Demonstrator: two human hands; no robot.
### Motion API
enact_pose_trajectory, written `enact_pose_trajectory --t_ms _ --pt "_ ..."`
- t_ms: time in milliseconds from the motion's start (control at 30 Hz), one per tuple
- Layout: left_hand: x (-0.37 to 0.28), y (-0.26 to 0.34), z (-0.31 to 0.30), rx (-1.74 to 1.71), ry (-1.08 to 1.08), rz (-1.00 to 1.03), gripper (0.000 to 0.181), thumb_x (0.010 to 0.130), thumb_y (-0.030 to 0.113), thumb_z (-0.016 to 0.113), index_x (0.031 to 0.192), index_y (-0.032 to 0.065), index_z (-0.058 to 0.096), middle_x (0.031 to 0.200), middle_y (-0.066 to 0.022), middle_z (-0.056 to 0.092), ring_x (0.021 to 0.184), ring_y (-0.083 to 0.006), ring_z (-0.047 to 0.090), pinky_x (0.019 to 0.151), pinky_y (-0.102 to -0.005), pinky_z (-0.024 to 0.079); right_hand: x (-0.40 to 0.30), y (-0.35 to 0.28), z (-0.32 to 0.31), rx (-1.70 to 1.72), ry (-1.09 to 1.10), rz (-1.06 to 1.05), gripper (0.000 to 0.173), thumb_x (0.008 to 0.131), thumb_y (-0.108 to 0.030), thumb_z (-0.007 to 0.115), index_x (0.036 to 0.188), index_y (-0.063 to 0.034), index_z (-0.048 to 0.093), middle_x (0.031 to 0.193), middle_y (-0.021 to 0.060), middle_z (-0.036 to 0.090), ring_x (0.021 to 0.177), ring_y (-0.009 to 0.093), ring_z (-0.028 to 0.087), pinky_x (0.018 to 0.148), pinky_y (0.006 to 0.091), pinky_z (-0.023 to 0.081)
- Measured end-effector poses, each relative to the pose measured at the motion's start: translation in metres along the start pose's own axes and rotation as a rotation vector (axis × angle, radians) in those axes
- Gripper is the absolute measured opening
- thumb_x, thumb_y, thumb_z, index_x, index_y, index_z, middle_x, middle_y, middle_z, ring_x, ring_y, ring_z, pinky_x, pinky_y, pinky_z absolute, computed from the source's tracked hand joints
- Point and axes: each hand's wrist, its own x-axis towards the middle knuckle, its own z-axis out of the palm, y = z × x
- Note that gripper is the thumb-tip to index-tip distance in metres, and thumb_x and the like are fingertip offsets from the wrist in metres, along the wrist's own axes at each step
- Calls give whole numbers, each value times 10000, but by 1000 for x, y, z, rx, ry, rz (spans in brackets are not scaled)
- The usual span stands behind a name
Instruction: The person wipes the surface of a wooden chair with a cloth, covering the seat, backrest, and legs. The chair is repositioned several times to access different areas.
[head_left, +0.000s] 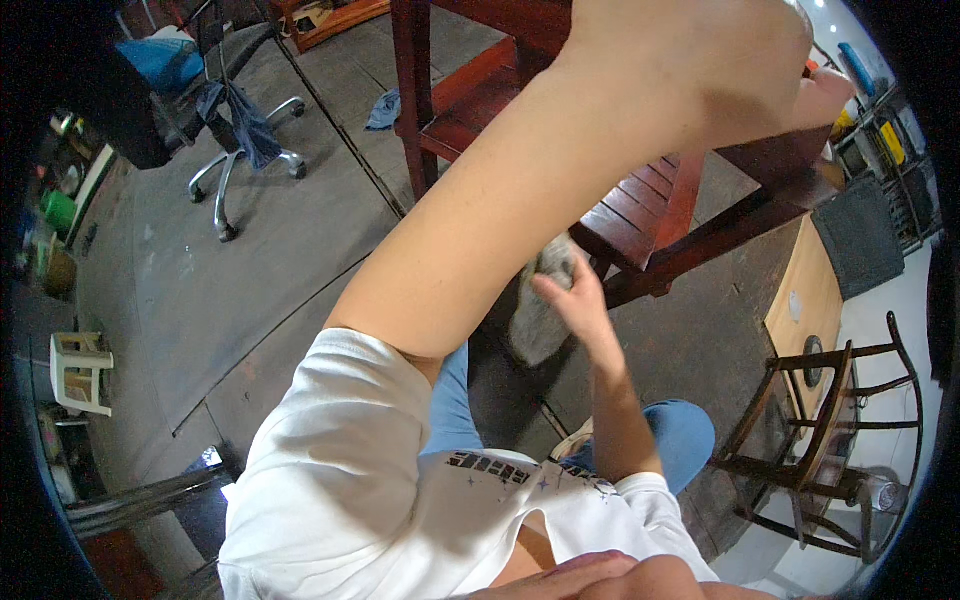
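A grey fluffy cloth (541, 326) is gripped in my right hand (581, 296), low beside a glossy reddish-brown wooden piece of furniture (679, 206) with slats. My left arm reaches across the view to the upper right, hiding much of that furniture. Only part of my left hand (823, 96) shows near the rim, above a dark red wooden part; whether it grips anything cannot be told.
An office chair (225, 161) on casters is at the upper left, a white plastic stool (81, 371) at the far left. To the right are a dark wooden chair frame (821, 420), a light wooden board (810, 300) and loaded shelves (892, 142). A blue cloth (384, 110) lies on the floor.
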Motion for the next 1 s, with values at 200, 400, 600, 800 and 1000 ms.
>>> enact_pose_trajectory --t_ms 200,400,600,800,1000 --pt "-4 0 2 53 9 -3 423 816 368 579 528 68 657 437 -94 526 430 -246 531 632 -369 439 29 -22 -26 -540 148 37 789 773 -235 728 1410 -31 310 1006 222 656 915 343 652 798 405 508" --pt "-1 0 3 -29 9 -3 381 794 346 605 531 77 661 459 -89 548 461 -255 553 630 -372 432 1 -22 -27 -812 286 83 879 771 -253 716 1453 -60 196 879 278 647 823 450 630 708 481 510" --pt "-5 -1 2 -44 58 9 366 797 341 602 542 87 667 492 -92 577 502 -251 579 638 -379 433 -32 -17 -54 -796 349 104 817 798 -194 681 1436 8 212 1008 288 633 931 404 639 769 424 515" --pt "-4 5 4 83 -18 -8 386 817 371 584 563 95 676 496 -90 577 499 -236 582 675 -378 455 -3 -21 -52 -721 399 165 845 783 -256 713 1391 75 229 966 339 616 921 478 607 773 461 503" --pt "-4 -3 -2 90 -9 6 402 817 406 591 588 81 649 481 -88 548 499 -242 585 683 -387 469 28 -49 -32 -594 32 220 692 824 -231 712 1376 -28 347 1111 246 623 1039 319 614 872 386 487"
